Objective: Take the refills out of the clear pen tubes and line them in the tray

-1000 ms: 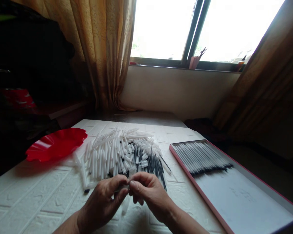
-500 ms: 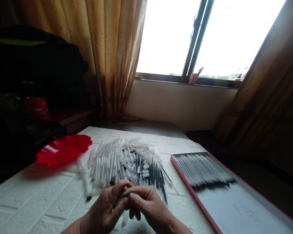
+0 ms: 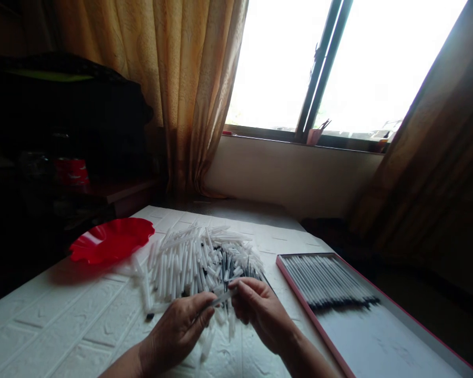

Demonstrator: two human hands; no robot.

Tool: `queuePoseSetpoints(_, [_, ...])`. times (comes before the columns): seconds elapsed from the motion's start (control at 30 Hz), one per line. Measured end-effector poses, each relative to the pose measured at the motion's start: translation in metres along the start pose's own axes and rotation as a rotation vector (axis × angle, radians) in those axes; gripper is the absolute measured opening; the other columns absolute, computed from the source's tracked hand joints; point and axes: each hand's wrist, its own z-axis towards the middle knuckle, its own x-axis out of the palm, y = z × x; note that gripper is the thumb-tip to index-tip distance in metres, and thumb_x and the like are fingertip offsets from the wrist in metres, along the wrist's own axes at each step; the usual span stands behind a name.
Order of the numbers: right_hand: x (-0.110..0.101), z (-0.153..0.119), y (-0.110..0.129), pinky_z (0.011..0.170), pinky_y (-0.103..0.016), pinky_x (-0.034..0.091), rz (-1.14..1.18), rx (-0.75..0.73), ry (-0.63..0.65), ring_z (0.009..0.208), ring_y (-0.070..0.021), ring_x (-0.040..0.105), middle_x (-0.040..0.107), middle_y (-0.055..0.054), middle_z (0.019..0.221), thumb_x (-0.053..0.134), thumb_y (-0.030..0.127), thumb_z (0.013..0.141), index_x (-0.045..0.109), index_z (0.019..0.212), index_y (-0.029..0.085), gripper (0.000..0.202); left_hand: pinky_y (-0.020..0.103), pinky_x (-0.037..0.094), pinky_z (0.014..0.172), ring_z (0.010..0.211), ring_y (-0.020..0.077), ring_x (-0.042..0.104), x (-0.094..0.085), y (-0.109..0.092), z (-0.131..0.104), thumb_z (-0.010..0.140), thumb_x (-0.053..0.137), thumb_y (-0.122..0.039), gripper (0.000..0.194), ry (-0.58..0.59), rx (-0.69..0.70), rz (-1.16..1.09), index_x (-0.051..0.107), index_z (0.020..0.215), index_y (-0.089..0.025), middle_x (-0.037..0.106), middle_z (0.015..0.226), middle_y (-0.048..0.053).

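My left hand (image 3: pixel 183 323) is closed round one end of a translucent white pen barrel (image 3: pixel 223 297). The other end is pinched between the thumb and fingers of my right hand (image 3: pixel 260 310), and whether a separate cap or refill is in those fingers I cannot make out. Just beyond both hands lies a heap of white pen barrels (image 3: pixel 177 268), with small clear pen caps (image 3: pixel 242 247) and dark refills (image 3: pixel 228 261) among them. A few clear pieces (image 3: pixel 208 344) lie on the table below my hands.
On the right stands a shallow pink-edged box (image 3: pixel 299 304) with a row of pens (image 3: pixel 331 281) in its far part. A red wavy-rimmed plate (image 3: pixel 112 241) sits at the left of the white brick-patterned table (image 3: pixel 63 320). Curtains (image 3: pixel 197 94) and a window are behind.
My hands have drawn apart, the right one moving right and up, and the pen barrel now shows between them. The whole view has shifted slightly.
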Motion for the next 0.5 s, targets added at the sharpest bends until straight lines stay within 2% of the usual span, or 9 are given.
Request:
queuePoseSetpoints(0.07, [-0.003,-0.001,0.002,0.04,-0.014,0.03,0.005,0.034,0.013,0.041,-0.0041,0.049,0.061,0.002,0.055,0.084,0.051,0.068,0.074,0.082,0.014,0.041,0.02,0.044,0.061,0.063,0.0132,0.063,0.0,0.0,0.002,0.099,0.042,-0.03,0.023,0.009,-0.009,0.001,0.062,0.093,-0.021,0.066,0.073,-0.001])
queuePoseSetpoints(0.2, [-0.006,-0.002,-0.004,0.039,-0.016,0.032,-0.029,0.111,0.047,0.044,-0.0079,0.056,0.068,-0.004,0.065,0.08,0.058,0.069,0.073,0.091,0.013,0.05,0.019,0.045,0.066,0.07,0.0138,0.066,-0.002,0.0,0.005,0.097,0.046,-0.029,0.023,0.039,-0.049,-0.02,0.066,0.092,-0.02,0.07,0.079,0.001])
queuePoseSetpoints(0.3, [-0.009,-0.002,-0.011,0.041,-0.016,0.033,-0.081,0.111,0.054,0.047,-0.0081,0.058,0.068,-0.004,0.066,0.077,0.059,0.072,0.072,0.092,0.012,0.051,0.02,0.047,0.068,0.073,0.0151,0.067,-0.005,0.002,0.007,0.095,0.05,-0.031,0.024,0.075,-0.075,-0.063,0.07,0.088,-0.019,0.072,0.08,0.002])
queuePoseSetpoints(0.5, [-0.004,0.003,-0.017,0.043,-0.017,0.033,-0.157,0.075,0.042,0.047,-0.0084,0.055,0.065,-0.003,0.064,0.076,0.064,0.07,0.07,0.09,0.012,0.056,0.018,0.042,0.049,0.049,0.0094,0.054,-0.007,0.009,0.007,0.094,0.052,-0.037,0.028,0.127,-0.126,-0.23,0.071,0.095,-0.017,0.059,0.061,-0.003])
